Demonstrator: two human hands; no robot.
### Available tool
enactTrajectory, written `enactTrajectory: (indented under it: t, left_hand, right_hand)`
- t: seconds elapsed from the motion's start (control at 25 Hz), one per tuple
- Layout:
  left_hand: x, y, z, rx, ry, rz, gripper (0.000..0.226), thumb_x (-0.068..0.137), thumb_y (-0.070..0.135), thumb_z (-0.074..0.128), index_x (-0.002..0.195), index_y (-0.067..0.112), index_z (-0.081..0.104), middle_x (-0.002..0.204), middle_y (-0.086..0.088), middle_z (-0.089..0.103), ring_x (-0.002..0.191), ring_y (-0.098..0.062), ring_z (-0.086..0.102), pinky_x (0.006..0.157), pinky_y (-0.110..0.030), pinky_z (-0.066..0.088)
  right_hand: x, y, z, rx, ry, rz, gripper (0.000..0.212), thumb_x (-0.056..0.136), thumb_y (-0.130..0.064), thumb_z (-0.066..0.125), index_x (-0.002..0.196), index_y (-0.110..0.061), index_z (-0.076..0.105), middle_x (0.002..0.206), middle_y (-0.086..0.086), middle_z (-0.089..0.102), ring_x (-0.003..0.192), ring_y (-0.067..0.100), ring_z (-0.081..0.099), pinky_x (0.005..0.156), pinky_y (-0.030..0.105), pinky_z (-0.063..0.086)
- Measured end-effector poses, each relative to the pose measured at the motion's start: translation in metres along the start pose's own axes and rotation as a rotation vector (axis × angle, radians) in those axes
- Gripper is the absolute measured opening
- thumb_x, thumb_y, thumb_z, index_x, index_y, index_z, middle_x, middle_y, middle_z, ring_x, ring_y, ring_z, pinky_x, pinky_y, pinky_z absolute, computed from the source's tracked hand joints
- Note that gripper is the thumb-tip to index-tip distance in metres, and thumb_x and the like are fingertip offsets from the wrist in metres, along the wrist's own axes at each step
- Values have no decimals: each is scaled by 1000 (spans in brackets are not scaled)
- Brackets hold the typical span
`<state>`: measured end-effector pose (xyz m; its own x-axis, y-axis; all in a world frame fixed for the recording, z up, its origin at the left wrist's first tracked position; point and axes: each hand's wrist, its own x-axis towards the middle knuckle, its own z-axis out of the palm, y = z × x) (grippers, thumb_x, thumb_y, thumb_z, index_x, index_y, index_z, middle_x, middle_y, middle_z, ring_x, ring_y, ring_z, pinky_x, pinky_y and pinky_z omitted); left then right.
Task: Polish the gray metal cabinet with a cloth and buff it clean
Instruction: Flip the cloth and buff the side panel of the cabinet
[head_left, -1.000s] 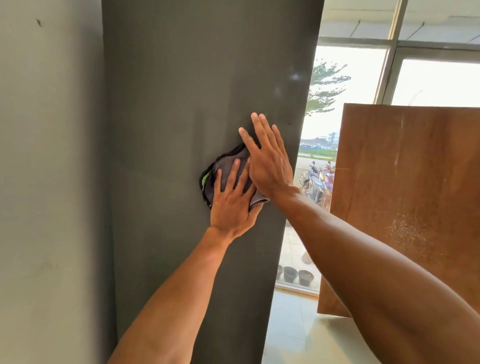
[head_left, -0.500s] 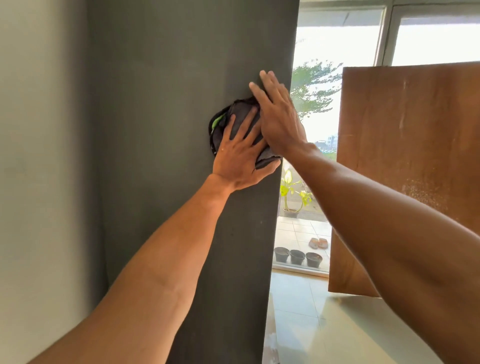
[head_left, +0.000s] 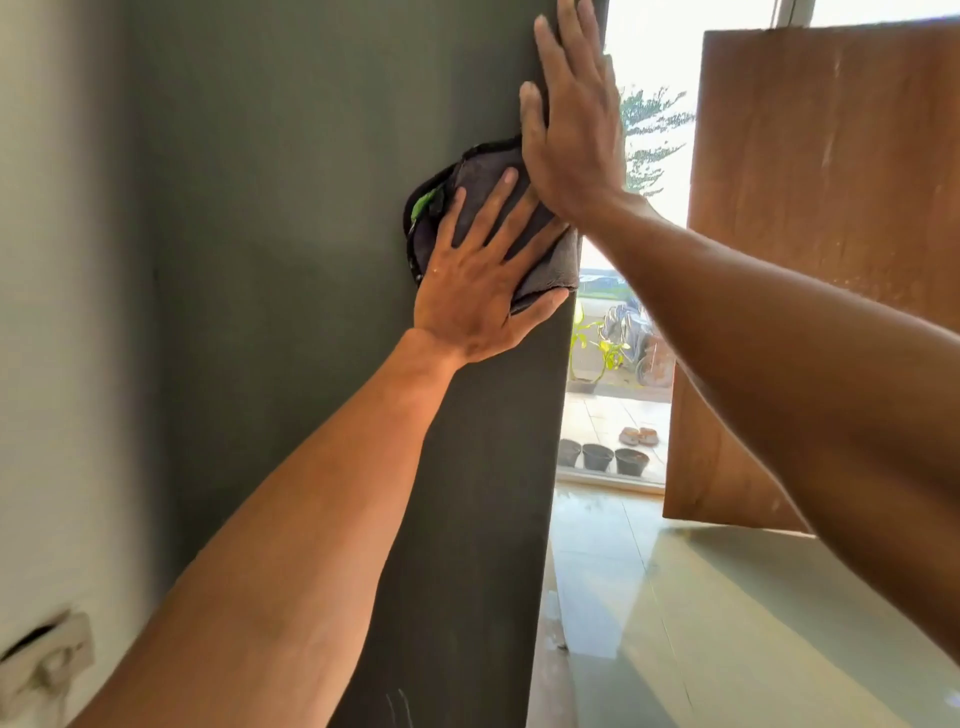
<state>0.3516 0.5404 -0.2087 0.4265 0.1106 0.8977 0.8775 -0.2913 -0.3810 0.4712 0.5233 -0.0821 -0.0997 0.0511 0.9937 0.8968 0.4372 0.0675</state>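
left hand (head_left: 475, 296) and right hand (head_left: 571, 140), both flat, press bunched gray cloth (head_left: 480, 169) on matte cabinet (head_left: 311, 208).

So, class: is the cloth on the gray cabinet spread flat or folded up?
Folded: the cloth shows doubled layers at its lower right edge, a thick pad under the left hand against the cabinet.

We note a pale wall (head_left: 62, 312) left of the left hand (head_left: 478, 291). Right of the right hand (head_left: 571, 135), a bright window (head_left: 649, 57) and a brown wooden board (head_left: 831, 208) standing on glossy floor tiles (head_left: 727, 623); three dark pots (head_left: 598, 456) sit outside the glass.
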Motion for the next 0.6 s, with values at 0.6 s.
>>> enactTrajectory:
  t: [0.6]
  left_hand:
    - [-223, 90, 40, -114, -104, -6, 75, 99, 68, 31, 164, 31, 18, 172, -4, 11, 159, -28, 7, 125, -59, 4]
  right_hand:
    - [-189, -10, 14, -125, -73, -52, 55, 100, -21, 34, 152, -5, 42, 160, 11, 37, 152, 27, 29, 126, 42, 13]
